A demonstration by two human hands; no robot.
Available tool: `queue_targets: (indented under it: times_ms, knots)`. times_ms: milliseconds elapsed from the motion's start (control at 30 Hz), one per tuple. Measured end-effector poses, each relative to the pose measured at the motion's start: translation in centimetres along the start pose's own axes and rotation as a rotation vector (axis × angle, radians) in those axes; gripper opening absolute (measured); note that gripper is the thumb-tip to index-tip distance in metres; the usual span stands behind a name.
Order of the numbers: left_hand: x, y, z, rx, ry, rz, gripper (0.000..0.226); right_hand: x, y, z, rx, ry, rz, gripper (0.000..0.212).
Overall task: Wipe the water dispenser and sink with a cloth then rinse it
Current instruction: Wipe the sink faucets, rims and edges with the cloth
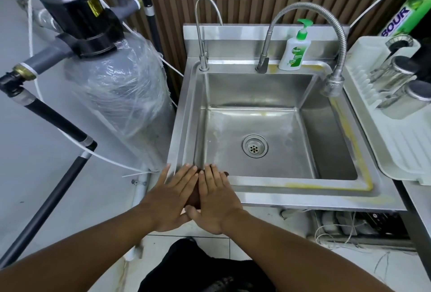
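A stainless steel sink point(303, 190) fills the middle of the view, its basin bare around the drain point(254, 146). My left hand point(171, 198) and my right hand point(218, 200) lie flat side by side on the sink's front-left corner, fingers stretched out. A dark brown cloth point(194, 198) shows in the gap between them and peeks out past my right fingertips; most of it is hidden. A slim drinking-water tap point(200, 35) rises at the back left of the sink. Yellowish stains run along the right and front rim.
A flexible steel faucet point(326, 21) arches over the back right, beside a green-topped soap bottle point(294, 51). A plastic-wrapped filter tank point(116, 81) with pipes stands left. A white dish rack point(396, 133) with steel cups point(391, 74) sits right.
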State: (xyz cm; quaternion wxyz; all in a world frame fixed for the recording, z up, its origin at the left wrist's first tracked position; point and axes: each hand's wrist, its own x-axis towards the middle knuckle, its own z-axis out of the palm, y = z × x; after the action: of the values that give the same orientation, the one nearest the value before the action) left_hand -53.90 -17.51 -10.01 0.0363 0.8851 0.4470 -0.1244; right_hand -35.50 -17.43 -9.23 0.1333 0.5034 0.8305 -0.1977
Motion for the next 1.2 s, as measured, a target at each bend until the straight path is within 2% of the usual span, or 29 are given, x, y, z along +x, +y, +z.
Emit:
queue_targets:
  times_ms: [133, 333, 633, 867, 1067, 1200]
  knots:
    - [-0.2, 0.2, 0.1, -0.032, -0.02, -0.005, 0.115, 0.4, -0.1, 0.4, -0.001, 0.013, -0.03, 0.107]
    - [1.3, 3.1, -0.4, -0.073, -0.054, -0.003, 0.132, -1.2, 2.8, 1.1, -0.037, 0.041, -0.062, 0.109]
    - [6.4, 9.2, -1.7, -0.075, -0.053, 0.074, 0.132, -5.8, 10.4, 1.3, -0.107, 0.063, -0.058, 0.106]
    - [10.4, 14.5, -2.9, -0.1, -0.03, 0.089, 0.135, -9.0, 15.7, 2.1, -0.142, 0.096, 0.02, 0.11]
    - [10.7, 15.4, -3.1, -0.086, -0.062, 0.083, 0.15, -9.4, 14.8, 2.5, -0.109, 0.076, 0.109, 0.122]
    - [9.3, 14.0, -2.7, -0.062, -0.086, 0.064, 0.151, -8.7, 12.4, 2.4, -0.054, 0.116, 0.142, 0.125]
